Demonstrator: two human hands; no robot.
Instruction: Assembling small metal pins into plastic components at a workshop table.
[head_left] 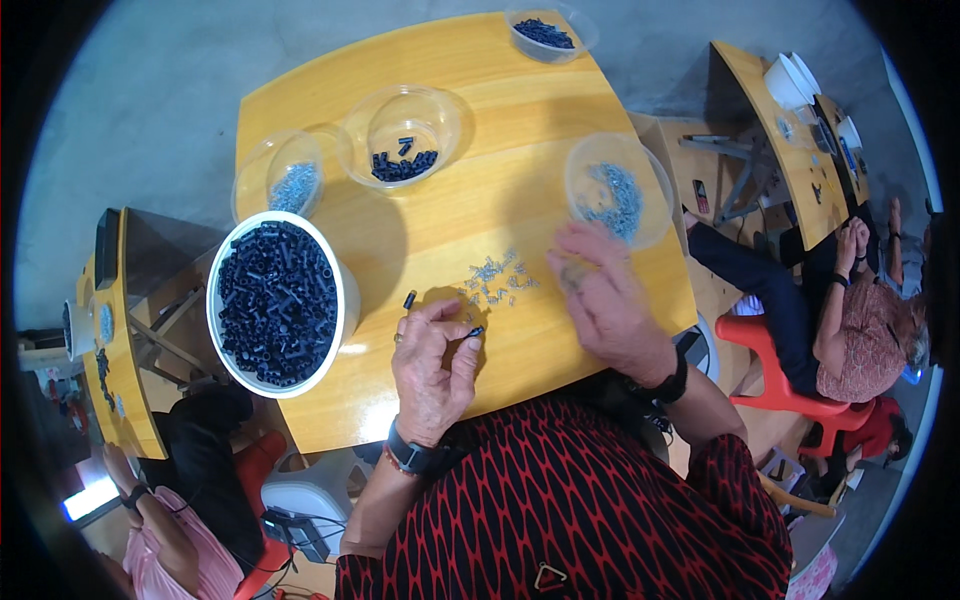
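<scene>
My left hand (437, 365) is closed above the near part of the table, pinching a small black tube-shaped piece (476, 331) between thumb and fingertips. One more black tube (409, 299) lies by its fingers. Just beyond it, small silvery pieces (500, 278) are scattered on the wood. Motion blurs my right hand (610, 300), which hovers right of that scatter, close to a clear bowl (655, 225) of silvery pieces; whether its fingers hold anything cannot be made out. On the left stands a white bucket (345, 310) heaped with black tubes.
Toward the table's (480, 115) far left are a clear bowl (440, 110) with several black tubes and another clear tub (250, 180) of silvery bits. A bowl of dark pieces (543, 34) stands at the far edge. People sit at neighbouring tables, one on a red stool (760, 365).
</scene>
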